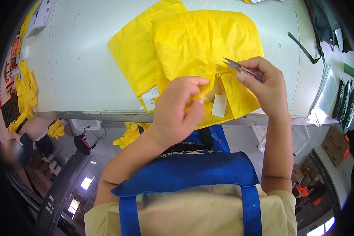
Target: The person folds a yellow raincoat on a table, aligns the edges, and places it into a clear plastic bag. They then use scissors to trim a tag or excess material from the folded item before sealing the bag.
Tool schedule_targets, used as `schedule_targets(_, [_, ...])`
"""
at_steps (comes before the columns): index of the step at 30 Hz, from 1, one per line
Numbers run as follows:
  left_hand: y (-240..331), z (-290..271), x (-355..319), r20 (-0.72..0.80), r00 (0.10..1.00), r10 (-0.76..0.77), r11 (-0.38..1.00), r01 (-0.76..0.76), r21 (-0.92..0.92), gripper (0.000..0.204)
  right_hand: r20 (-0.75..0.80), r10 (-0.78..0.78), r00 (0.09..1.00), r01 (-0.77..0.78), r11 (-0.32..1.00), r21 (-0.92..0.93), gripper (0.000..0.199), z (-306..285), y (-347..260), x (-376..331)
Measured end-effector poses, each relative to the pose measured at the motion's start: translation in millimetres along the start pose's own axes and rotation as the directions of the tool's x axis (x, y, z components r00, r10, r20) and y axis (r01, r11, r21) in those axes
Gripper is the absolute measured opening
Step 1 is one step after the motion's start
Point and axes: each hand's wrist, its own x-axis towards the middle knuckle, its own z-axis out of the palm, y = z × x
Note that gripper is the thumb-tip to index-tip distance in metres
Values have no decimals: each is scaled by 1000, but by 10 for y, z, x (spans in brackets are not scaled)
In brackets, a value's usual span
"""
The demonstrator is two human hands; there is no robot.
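Note:
A yellow garment (192, 39) of thin, shiny fabric lies on the pale table, with another yellow folded piece (131, 55) partly under it. At its near edge my left hand (175, 108) is closed, pinching a bit of the yellow fabric between thumb and fingers. My right hand (269, 84) grips thread snips (234, 65) with pinkish handles, their blades parted and pointing left above the garment. Close to the blades is a zipper pull (218, 75); below it the front opening shows a mesh lining. A blank white tag (219, 106) hangs there, and a printed label (150, 98) sits left of my left hand.
The metal table edge (106, 115) runs in front of me. To the right lie a black strap (303, 47), a stack of clear plastic bags (322, 94) and dark green packets (346, 104). More yellow fabric (26, 92) hangs at far left, near another person (17, 149).

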Motion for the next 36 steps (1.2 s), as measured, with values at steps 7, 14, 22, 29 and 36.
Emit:
schedule_targets(7, [-226,-46,31,95,882,-461,755,446,-480,11,-11,-183,983,177,962,-207,25,77,98,-165])
schedule_targets(14, [-190,-57,94,144,807,-573,527,497,-689,14,9,-395,918,382,879,-285,22,136,80,-94])
schedule_targets(22, [-159,-73,174,222,771,-596,319,482,-816,20,-49,-388,920,358,886,-294,23,132,90,-73])
schedule_targets(29, [-190,-107,211,262,749,-609,252,496,-831,28,-153,-180,972,164,980,-109,27,118,148,-124])
schedule_targets(36, [-233,-130,226,304,730,-612,184,505,-843,32,-68,-182,981,170,974,-153,24,238,125,-206])
